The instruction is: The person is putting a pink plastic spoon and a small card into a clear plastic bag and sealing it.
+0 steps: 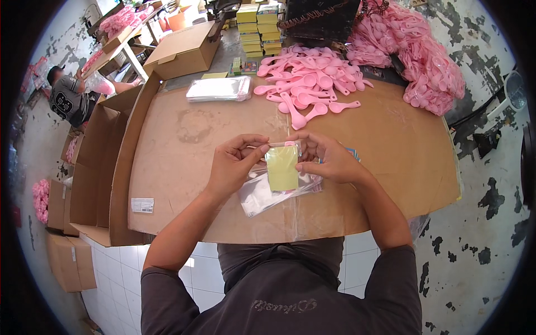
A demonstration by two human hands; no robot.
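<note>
Between my two hands is a small clear plastic bag with a yellow card inside; a bit of pink shows at its top edge. My left hand pinches the bag's upper left corner between thumb and fingers. On the opposite side, my right hand grips the bag's right edge, its thumb on the card. Below the bag lie several loose clear plastic bags on the cardboard tabletop. Something blue, partly hidden, sticks out behind my right hand.
A heap of pink measuring spoons lies at the far side, with bagged pink spoons to its right. A stack of clear bags, yellow card stacks and a cardboard box stand farther back. Another person sits at far left.
</note>
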